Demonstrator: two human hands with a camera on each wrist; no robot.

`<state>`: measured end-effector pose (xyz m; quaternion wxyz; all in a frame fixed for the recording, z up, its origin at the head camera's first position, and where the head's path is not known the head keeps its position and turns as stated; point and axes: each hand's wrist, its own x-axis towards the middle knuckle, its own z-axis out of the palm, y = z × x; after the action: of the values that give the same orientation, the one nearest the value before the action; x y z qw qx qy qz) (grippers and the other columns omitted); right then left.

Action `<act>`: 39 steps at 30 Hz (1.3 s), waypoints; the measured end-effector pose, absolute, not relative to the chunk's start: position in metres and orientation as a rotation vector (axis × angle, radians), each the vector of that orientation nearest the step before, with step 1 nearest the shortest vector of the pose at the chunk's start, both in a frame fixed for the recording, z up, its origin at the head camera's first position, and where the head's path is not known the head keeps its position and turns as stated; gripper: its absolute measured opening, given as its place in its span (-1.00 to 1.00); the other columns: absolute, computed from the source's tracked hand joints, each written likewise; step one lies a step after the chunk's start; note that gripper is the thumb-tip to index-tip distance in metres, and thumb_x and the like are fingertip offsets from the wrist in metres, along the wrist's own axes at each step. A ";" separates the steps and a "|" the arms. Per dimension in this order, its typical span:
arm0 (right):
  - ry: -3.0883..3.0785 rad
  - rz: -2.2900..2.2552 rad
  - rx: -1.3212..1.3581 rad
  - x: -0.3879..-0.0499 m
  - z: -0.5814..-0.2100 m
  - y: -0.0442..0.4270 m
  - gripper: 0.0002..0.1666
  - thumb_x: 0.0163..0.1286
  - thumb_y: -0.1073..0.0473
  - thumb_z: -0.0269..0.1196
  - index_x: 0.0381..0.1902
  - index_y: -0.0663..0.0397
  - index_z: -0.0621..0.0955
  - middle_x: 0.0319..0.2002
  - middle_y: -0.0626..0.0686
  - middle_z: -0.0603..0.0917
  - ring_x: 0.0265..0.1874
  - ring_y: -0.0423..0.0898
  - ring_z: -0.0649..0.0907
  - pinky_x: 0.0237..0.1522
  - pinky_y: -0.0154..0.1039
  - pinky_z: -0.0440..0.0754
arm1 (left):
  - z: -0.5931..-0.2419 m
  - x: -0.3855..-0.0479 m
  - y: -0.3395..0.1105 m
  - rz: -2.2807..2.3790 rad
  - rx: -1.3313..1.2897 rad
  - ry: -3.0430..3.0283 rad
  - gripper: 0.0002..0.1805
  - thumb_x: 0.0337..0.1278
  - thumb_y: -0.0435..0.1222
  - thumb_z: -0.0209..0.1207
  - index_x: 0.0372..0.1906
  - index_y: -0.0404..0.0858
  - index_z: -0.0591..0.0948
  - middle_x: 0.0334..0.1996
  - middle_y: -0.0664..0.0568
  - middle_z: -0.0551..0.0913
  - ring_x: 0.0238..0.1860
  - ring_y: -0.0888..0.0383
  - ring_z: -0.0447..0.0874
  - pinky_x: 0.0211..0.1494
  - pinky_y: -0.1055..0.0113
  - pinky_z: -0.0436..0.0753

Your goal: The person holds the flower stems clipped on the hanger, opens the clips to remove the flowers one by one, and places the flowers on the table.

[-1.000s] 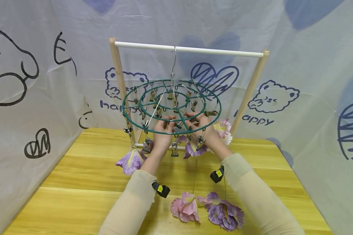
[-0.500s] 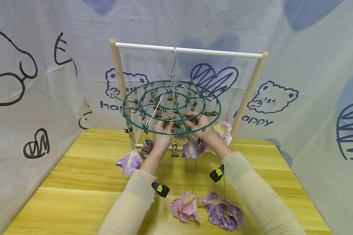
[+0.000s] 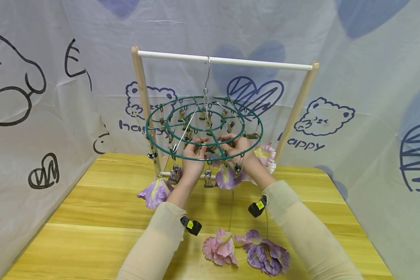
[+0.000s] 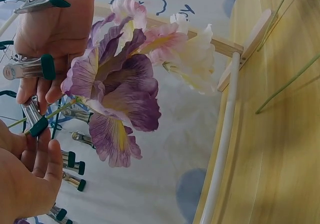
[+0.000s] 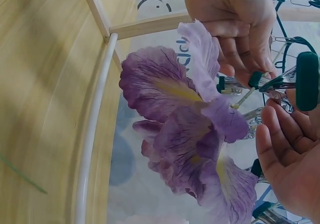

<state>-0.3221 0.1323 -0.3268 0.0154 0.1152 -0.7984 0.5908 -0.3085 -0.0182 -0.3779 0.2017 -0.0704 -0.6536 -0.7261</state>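
Metal between fingertips: left hand (image 4: 25, 179), part curled, seems to pinch stem (image 4: 59, 110) just beside clip (image 4: 34, 115); right hand (image 5: 295, 169) curls fingertips at clip's handles. Purple flower (image 5: 185, 126) hangs head down off stem, all under green hanger (image 3: 214, 137). Step, to my eye, is clamping stem; next calls for holding it still while easing clip closed. From head, hanger's rings cross fingers; wrist views lay clip and stem bare. Head view alone gives pink flower (image 3: 221, 247), whole, on table (image 3: 98, 217).
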 end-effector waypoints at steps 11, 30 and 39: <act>-2.485 1.505 0.449 -0.315 -0.331 0.132 -0.78 0.48 0.34 0.31 0.00 0.40 0.67 -0.03 0.33 0.74 -0.31 -0.03 0.64 -0.36 -0.41 0.53 | -0.378 -0.308 -0.019 -1.987 -0.200 -1.846 -0.79 0.49 -0.47 0.13 0.08 -0.47 0.61 0.05 -0.33 0.68 0.00 -0.18 0.72 0.07 -0.04 0.73; -2.458 1.363 0.536 -0.315 -0.331 0.138 -0.82 0.44 0.31 0.37 -0.08 0.33 0.69 -0.11 0.27 0.78 -0.35 0.05 0.73 -0.42 -0.38 0.61 | -0.377 -0.306 -0.021 -2.027 -0.186 -1.869 -0.77 0.48 -0.44 0.15 0.12 -0.42 0.62 0.07 -0.26 0.69 0.08 -0.17 0.71 0.26 0.04 0.66; -2.471 1.265 0.555 -0.315 -0.331 0.139 -0.80 0.43 0.25 0.39 -0.07 0.28 0.71 -0.09 0.23 0.79 -0.24 0.12 0.74 -0.27 -0.20 0.68 | -0.377 -0.305 -0.021 -2.027 -0.181 -1.878 -0.77 0.52 -0.44 0.12 0.12 -0.44 0.62 0.05 -0.25 0.70 0.11 -0.18 0.70 0.30 0.01 0.63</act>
<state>-0.3150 0.1387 -0.3307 0.1548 0.1936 -0.8623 0.4416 -0.3049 -0.0207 -0.3773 0.1853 -0.0641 -0.6664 -0.7194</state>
